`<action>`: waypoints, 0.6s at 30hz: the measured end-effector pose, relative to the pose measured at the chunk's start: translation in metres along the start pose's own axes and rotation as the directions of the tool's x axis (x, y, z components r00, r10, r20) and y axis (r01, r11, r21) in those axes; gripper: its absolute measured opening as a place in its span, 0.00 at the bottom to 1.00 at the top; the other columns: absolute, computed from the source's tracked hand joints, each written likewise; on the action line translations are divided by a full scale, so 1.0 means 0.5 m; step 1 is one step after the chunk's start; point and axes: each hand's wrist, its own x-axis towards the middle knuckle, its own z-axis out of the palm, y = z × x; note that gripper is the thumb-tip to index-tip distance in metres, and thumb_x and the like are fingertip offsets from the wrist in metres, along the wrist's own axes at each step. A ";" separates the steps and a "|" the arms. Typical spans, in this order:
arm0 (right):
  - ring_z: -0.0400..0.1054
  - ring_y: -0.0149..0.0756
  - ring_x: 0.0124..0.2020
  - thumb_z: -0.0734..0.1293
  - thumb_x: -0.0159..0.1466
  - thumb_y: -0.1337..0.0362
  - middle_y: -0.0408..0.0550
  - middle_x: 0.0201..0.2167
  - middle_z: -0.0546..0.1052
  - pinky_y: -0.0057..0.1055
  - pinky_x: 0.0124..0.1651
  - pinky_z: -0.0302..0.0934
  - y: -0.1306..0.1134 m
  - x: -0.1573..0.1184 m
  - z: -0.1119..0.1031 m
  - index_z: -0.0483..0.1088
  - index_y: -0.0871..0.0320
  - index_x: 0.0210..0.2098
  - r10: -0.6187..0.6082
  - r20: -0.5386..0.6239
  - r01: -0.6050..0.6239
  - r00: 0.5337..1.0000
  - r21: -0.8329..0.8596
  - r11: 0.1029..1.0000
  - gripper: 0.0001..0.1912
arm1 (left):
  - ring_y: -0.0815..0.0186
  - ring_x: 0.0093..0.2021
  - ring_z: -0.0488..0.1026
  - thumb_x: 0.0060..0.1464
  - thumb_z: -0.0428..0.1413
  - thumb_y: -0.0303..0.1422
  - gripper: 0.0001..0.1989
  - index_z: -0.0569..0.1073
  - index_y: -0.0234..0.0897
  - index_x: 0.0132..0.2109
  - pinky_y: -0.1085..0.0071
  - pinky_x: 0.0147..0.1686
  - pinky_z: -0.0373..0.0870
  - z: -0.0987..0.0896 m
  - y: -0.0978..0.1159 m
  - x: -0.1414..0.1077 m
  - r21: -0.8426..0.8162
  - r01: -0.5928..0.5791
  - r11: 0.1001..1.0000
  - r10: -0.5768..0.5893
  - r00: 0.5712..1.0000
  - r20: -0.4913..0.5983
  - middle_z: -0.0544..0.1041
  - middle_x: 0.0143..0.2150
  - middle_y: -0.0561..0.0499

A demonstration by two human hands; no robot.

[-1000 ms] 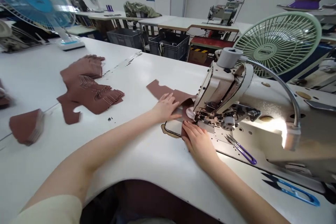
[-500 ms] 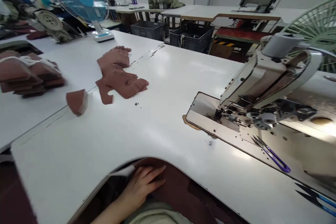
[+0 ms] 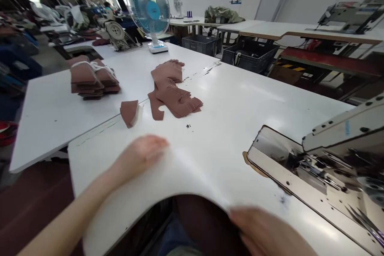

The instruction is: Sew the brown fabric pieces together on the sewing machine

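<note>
My left hand point(image 3: 147, 151) is over the white table point(image 3: 210, 160), smeared by motion, so its fingers cannot be made out. Nearest to it lies a small stack of brown wedge-shaped fabric pieces point(image 3: 129, 113). Beyond that, a fanned pile of brown cut pieces point(image 3: 171, 94) rests across the table seam. At the curved front edge is my right hand point(image 3: 264, 226), blurred too; whether it grips anything is unclear. Dark brown fabric point(image 3: 198, 220) hangs below the curved cutout, between the hands. To the right stands a sewing machine point(image 3: 339, 148).
Tied bundles of brown pieces point(image 3: 87, 78) sit at the left. A blue and white fan point(image 3: 153, 12) stands behind the pile. Purple-handled thread snips point(image 3: 367, 224) lie on the machine bed. Dark grey crates point(image 3: 249, 56) are beyond the table.
My left hand has risen from the fabric at the cutout to above the table. My right hand has come into view at the front edge. The view has swung left.
</note>
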 end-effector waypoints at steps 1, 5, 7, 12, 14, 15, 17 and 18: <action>0.70 0.41 0.49 0.58 0.67 0.61 0.44 0.49 0.76 0.38 0.49 0.69 0.005 0.072 0.003 0.65 0.41 0.57 -0.073 0.018 0.073 0.997 0.000 0.997 0.20 | 0.56 0.50 0.71 0.59 0.48 0.42 0.16 0.75 0.41 0.45 0.59 0.53 0.66 -0.018 -0.059 0.025 0.094 0.105 0.990 -0.095 0.990 -0.105 0.77 0.48 0.46; 0.61 0.42 0.59 0.54 0.66 0.72 0.48 0.59 0.68 0.43 0.56 0.62 0.005 0.380 0.042 0.69 0.56 0.54 -0.232 -0.018 0.226 0.973 -0.168 0.960 0.21 | 0.57 0.43 0.72 0.51 0.53 0.45 0.16 0.72 0.38 0.40 0.64 0.43 0.67 -0.064 -0.254 0.101 0.130 0.513 0.848 -0.454 0.831 -0.320 0.76 0.42 0.46; 0.56 0.41 0.62 0.56 0.64 0.75 0.48 0.62 0.63 0.43 0.59 0.58 0.000 0.498 0.066 0.66 0.58 0.57 -0.243 -0.044 0.229 0.969 -0.202 0.952 0.23 | 0.61 0.36 0.71 0.45 0.57 0.46 0.19 0.70 0.38 0.40 0.69 0.36 0.66 -0.076 -0.306 0.122 0.046 0.611 0.790 -0.578 0.767 -0.278 0.75 0.37 0.49; 0.63 0.42 0.57 0.58 0.65 0.75 0.48 0.57 0.70 0.42 0.55 0.60 0.013 0.623 0.089 0.69 0.57 0.55 -0.246 -0.064 0.229 0.967 -0.198 0.953 0.21 | 0.67 0.28 0.67 0.38 0.61 0.44 0.23 0.67 0.38 0.41 0.72 0.28 0.61 -0.086 -0.339 0.128 -0.126 0.631 0.765 -0.643 0.738 -0.203 0.68 0.29 0.56; 0.66 0.40 0.54 0.56 0.67 0.71 0.45 0.54 0.73 0.40 0.52 0.62 0.028 0.625 0.071 0.71 0.53 0.53 -0.234 -0.076 0.218 0.969 -0.178 0.960 0.19 | 0.68 0.27 0.66 0.39 0.60 0.42 0.24 0.66 0.37 0.43 0.72 0.26 0.62 -0.092 -0.330 0.122 -0.287 0.597 0.749 -0.652 0.742 -0.157 0.66 0.28 0.57; 0.67 0.39 0.53 0.55 0.69 0.69 0.43 0.53 0.74 0.38 0.51 0.63 0.038 0.618 0.056 0.71 0.52 0.52 -0.227 -0.088 0.210 0.970 -0.167 0.963 0.19 | 0.68 0.26 0.65 0.41 0.59 0.41 0.24 0.65 0.37 0.45 0.72 0.25 0.62 -0.095 -0.323 0.119 -0.366 0.579 0.729 -0.655 0.745 -0.127 0.66 0.28 0.57; 0.67 0.37 0.52 0.53 0.70 0.67 0.42 0.52 0.75 0.36 0.50 0.63 0.063 0.590 0.018 0.71 0.52 0.52 -0.199 -0.129 0.179 0.971 -0.153 0.972 0.19 | 0.69 0.23 0.64 0.46 0.57 0.37 0.22 0.63 0.36 0.48 0.72 0.23 0.64 -0.103 -0.306 0.117 -0.452 0.575 0.682 -0.672 0.737 -0.077 0.65 0.28 0.57; 0.67 0.37 0.52 0.51 0.71 0.67 0.43 0.51 0.75 0.37 0.51 0.62 0.078 0.567 -0.002 0.71 0.53 0.52 -0.175 -0.161 0.151 0.971 -0.151 0.977 0.20 | 0.70 0.22 0.64 0.47 0.55 0.35 0.21 0.63 0.35 0.49 0.72 0.23 0.64 -0.108 -0.297 0.117 -0.451 0.587 0.672 -0.683 0.727 -0.072 0.64 0.28 0.57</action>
